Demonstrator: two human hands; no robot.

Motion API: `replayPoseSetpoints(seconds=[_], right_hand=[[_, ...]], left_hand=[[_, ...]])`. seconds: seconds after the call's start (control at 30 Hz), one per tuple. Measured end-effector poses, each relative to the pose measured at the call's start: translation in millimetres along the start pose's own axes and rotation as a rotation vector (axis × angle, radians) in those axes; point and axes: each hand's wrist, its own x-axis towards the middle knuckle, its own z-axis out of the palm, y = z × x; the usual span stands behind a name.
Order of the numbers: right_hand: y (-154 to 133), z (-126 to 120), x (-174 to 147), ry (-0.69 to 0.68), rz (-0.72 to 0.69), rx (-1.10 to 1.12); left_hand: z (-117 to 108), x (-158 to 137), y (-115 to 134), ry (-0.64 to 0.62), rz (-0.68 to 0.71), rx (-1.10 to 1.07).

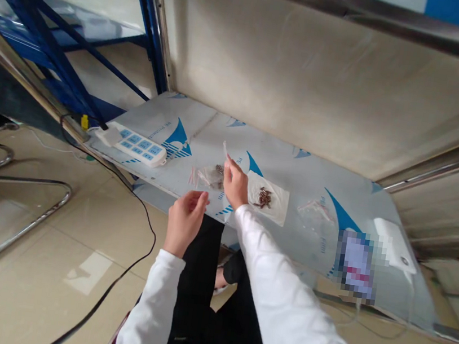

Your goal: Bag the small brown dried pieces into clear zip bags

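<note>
My right hand (235,185) is closed in a pinch over the metal shelf, and a thin whitish strip (224,149) sticks up from its fingers; what kind of thing it is I cannot make out. Just left of it lies a clear zip bag (209,176) with small dark pieces inside. To its right, a pile of small brownish metal pieces, perhaps screws (264,198), rests on a white sheet or flattened bag (279,204). My left hand (185,220) hovers at the shelf's front edge, fingers curled and thumb against them; anything between them is too small to see.
A white power strip (139,145) with a plug lies at the left of the film-covered shelf (255,136). Clear bags (315,211) are on the right, near a blurred-out phone-like object (356,264) and a white box (394,245) with a cable. A black cord (148,229) hangs to the floor.
</note>
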Motion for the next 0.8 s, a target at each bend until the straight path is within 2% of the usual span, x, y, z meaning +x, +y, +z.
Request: replayPoseSetpoints(seconds=[0.07, 0.13, 0.2, 0.27, 0.43, 0.57, 0.67, 0.8], right_hand=[[-3.8, -18.9, -21.8, 0.067, -0.174, 0.053], [-8.2, -37.9, -47.8, 0.083, -0.298, 0.05], [-11.2, -53.9, -73.0, 0.071, -0.364, 0.009], [-11.1, -65.5, -93.4, 0.077, -0.374, -0.028], [-0.8, -79.9, -121.5, 0.126, -0.257, -0.044], [2.0, -91.7, -132.3, 0.1, -0.177, 0.048], [-4.3, -105.0, -137.2, 0.032, -0.066, 0.267], [-12.4, -117.7, -136.8, 0.006, 0.173, 0.533]], left_hand=[[3.8, 0.8, 4.3, 0.053, 0.005, -0.184], [9.8, -0.3, 10.7, 0.03, 0.009, -0.338], [16.7, -2.9, 16.0, -0.041, -0.004, -0.435], [23.1, -6.4, 19.1, -0.11, -0.044, -0.48], [34.1, -16.7, 24.2, -0.289, -0.195, -0.526], [40.4, -24.6, 28.4, -0.348, -0.2, -0.494], [43.0, -28.0, 27.9, -0.394, -0.138, -0.406], [42.9, -29.5, 26.8, -0.556, 0.057, -0.276]])
